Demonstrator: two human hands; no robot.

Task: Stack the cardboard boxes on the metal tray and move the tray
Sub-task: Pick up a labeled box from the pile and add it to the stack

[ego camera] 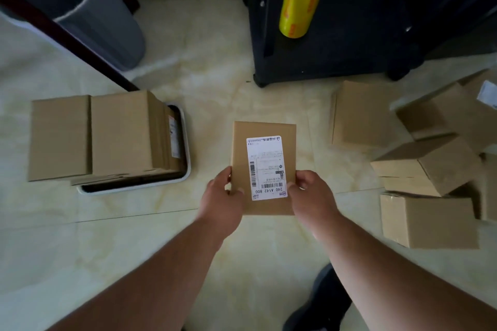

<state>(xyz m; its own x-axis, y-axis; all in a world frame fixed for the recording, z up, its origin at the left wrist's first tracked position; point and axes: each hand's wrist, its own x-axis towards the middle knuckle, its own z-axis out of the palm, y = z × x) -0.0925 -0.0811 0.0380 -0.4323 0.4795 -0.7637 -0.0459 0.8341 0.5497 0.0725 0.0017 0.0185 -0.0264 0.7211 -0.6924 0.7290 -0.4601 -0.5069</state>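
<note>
Pale floor tiles [188,67] carry it all in the head view: a tray [185,169] at the left with two stacks [91,137] already crowding it, loose boxes [430,169] heaped at the right, a bin [88,11] and a cart [336,43] behind. Between them, the left hand [223,196] and right hand [309,193] each pinch a near corner of a labelled box [263,166], thumbs on top, held above the floor. This looks like mid-stacking, so the next move should swing the box left and set it squarely on a stack, since little bare tray remains along its right edge.
</note>
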